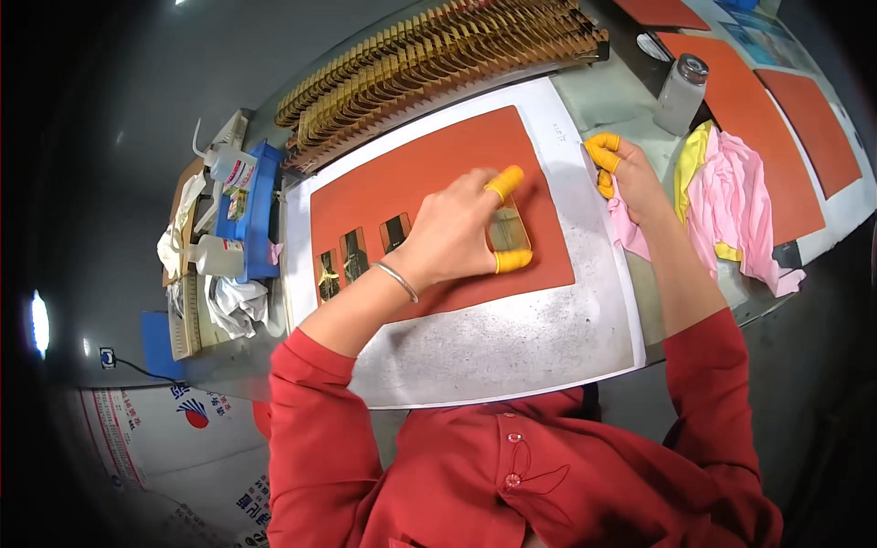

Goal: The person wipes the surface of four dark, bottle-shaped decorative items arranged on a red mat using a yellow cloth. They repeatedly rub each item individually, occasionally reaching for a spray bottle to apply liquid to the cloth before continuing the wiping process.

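Note:
My left hand (446, 228) grips a small rectangular glass plate (505, 230) by its opposite ends, between a thumb and a finger in yellow finger cots. The plate is over the right part of an orange-red mat (438, 146); whether it touches the mat I cannot tell. To the left, three dark, shiny plates lie on the mat: one at the far left (329, 275), a second (353, 255) beside it, and a third (395, 234) near my wrist. Right of the mat, my right hand (637, 179), also in yellow finger cots, pinches a pink cloth (627, 222) that hangs below the fingers.
A long slotted rack (438, 82) stretches along the back. At left stand a blue tray (263, 212), two squeeze bottles (230, 166) and crumpled white cloth (239, 306). A clear bottle with a metal cap (681, 96), bundled pink cloth (731, 187) and more orange mats (749, 137) occupy the right.

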Available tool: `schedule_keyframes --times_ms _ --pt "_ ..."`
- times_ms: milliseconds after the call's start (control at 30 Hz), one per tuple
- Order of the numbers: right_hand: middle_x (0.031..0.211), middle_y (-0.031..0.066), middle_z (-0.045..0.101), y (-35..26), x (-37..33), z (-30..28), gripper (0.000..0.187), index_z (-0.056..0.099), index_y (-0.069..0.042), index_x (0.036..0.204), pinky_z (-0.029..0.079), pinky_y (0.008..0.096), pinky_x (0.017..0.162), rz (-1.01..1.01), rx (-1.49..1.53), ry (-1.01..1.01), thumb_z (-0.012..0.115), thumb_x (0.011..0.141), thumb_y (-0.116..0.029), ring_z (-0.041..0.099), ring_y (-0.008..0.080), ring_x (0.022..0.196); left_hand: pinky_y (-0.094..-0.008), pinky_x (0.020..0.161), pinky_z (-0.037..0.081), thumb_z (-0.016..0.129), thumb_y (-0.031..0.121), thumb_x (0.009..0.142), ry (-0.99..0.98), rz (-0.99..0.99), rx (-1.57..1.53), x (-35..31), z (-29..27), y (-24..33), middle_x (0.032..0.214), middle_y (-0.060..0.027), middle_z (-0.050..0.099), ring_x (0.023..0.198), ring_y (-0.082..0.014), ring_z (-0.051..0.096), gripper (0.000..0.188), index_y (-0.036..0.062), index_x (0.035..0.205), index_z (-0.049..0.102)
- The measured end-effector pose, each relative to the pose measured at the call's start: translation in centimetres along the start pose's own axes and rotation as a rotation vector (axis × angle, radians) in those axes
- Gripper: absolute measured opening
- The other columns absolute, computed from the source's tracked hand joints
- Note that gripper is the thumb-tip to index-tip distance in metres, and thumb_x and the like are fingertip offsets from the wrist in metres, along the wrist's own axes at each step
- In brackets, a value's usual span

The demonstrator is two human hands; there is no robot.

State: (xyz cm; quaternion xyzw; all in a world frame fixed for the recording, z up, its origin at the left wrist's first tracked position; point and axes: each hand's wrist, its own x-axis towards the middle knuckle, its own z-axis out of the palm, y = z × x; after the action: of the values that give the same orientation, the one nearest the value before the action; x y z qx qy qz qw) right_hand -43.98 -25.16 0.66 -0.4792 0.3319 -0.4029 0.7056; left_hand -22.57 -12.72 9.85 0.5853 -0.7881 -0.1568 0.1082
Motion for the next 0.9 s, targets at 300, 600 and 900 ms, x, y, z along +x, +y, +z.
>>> schedule_keyframes --times_ms 300,600,900 --pt "0.066 -0.0035 0.052 -0.3 -0.1 0.5 0.011 0.06 -0.005 0.092 0.034 0.0183 0.044 0.018 -0.038 0.013 0.056 0.088 -0.015 0.041 0.003 0.048 -0.0471 0.109 0.011 0.083 0.042 0.054 0.028 -0.016 -0.058 -3.6 2.6 -4.7 0.143 -0.0198 0.022 0.134 -0.0331 0.019 0.105 0.0012 0.134 0.029" --pt "0.067 -0.0041 0.052 0.1 0.1 0.2 0.012 0.06 -0.006 0.094 0.034 0.0179 0.044 0.015 -0.045 -0.003 0.056 0.089 -0.016 0.041 0.0025 0.048 -0.042 0.097 0.028 0.076 0.031 0.062 -0.024 -0.094 0.115 -5.7 1.2 -4.5 0.119 -0.0161 0.037 0.109 -0.0325 0.039 0.083 0.0058 0.132 0.038" --pt "0.068 -0.0013 0.051 -0.1 -0.1 0.0 0.011 0.059 -0.003 0.092 0.033 0.0201 0.042 0.012 0.002 0.0 0.058 0.087 -0.013 0.045 0.0049 0.05 -0.0399 0.094 0.039 0.073 0.022 0.064 -0.007 -0.055 0.161 -5.4 -1.7 -1.9 0.121 -0.0161 0.043 0.111 -0.034 0.045 0.065 0.0025 0.12 0.045"
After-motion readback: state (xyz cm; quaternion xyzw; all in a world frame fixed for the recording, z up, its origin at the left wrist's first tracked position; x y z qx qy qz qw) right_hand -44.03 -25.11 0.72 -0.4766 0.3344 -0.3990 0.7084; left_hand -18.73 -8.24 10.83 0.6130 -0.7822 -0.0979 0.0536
